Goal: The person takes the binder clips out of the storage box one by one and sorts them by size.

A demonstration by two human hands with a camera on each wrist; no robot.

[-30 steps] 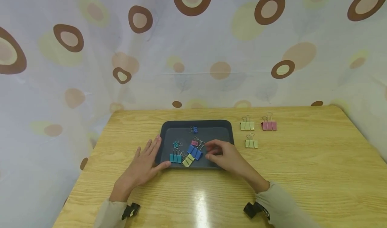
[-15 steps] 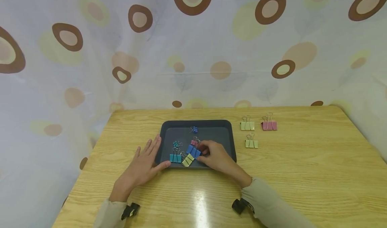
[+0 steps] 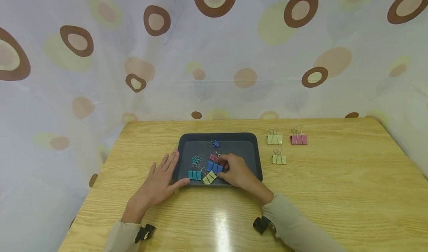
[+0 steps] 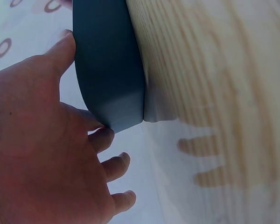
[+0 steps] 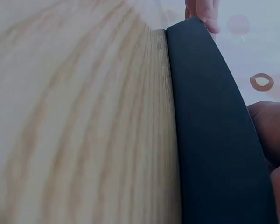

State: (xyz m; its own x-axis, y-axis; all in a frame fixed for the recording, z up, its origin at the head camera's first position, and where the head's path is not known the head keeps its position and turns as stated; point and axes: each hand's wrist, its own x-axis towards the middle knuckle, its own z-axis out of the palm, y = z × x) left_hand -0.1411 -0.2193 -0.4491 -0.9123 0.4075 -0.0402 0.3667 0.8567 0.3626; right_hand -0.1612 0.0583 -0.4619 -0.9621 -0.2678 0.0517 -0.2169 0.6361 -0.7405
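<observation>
A dark grey tray (image 3: 234,147) on the wooden table holds several binder clips. My left hand (image 3: 155,185) rests on its left rim and near corner with fingers spread; the left wrist view shows the fingertips at the tray wall (image 4: 107,65). Inside the tray, my right hand (image 3: 239,172) pinches the large blue binder clip (image 3: 214,166) by its right end, thumb below and fingers above. Around that clip lie a small pink clip (image 3: 213,157), a yellow clip (image 3: 209,177) and a teal clip (image 3: 195,175). The tray wall hides the right fingertips in the right wrist view.
A small teal clip (image 3: 196,159) and a small blue clip (image 3: 215,143) lie farther back in the tray. Right of it, two pale yellow clips (image 3: 274,139) and a pink clip (image 3: 299,139) stand on the table (image 3: 334,185). A patterned curtain (image 3: 214,59) hangs behind.
My right hand has moved left onto the large blue clip, which has turned to lie more level. The left hand stays at the tray's rim.
</observation>
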